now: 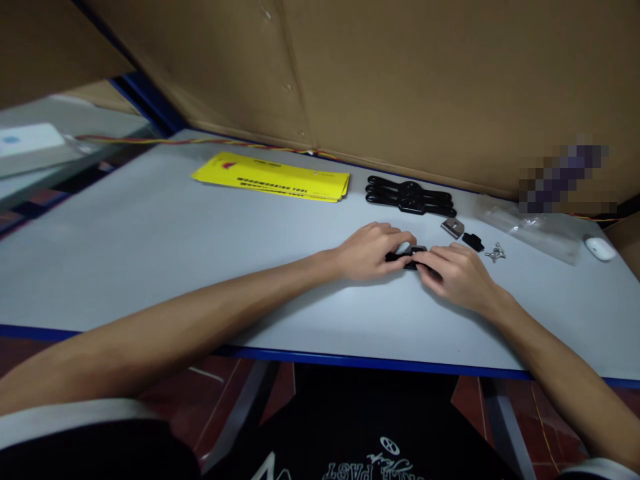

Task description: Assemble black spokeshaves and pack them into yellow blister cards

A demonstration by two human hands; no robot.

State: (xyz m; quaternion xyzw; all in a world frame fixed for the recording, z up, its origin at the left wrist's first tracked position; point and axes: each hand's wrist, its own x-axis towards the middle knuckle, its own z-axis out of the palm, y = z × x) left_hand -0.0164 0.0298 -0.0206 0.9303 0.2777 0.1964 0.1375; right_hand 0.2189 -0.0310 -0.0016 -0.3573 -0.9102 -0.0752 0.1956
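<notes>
Both hands are on one black spokeshave body [413,264] low over the grey table. My left hand [371,251] grips its left end, fingers curled over it. From the other side my right hand [453,275] pinches near the middle, and its fingers hide the right end. Just beyond the right hand lie metal blades [453,228], black cap pieces [473,241] and a small heap of silver screws [496,253]. Several more black spokeshave bodies [411,197] rest side by side behind the hands.
Yellow printed cards [273,177] are stacked at the back left. A clear plastic bag [533,230] and a white rounded object [600,249] lie at the right. Cardboard panels [400,80] wall the back, with a thin cable [225,141] along it. A blue edge [350,361] runs along the front.
</notes>
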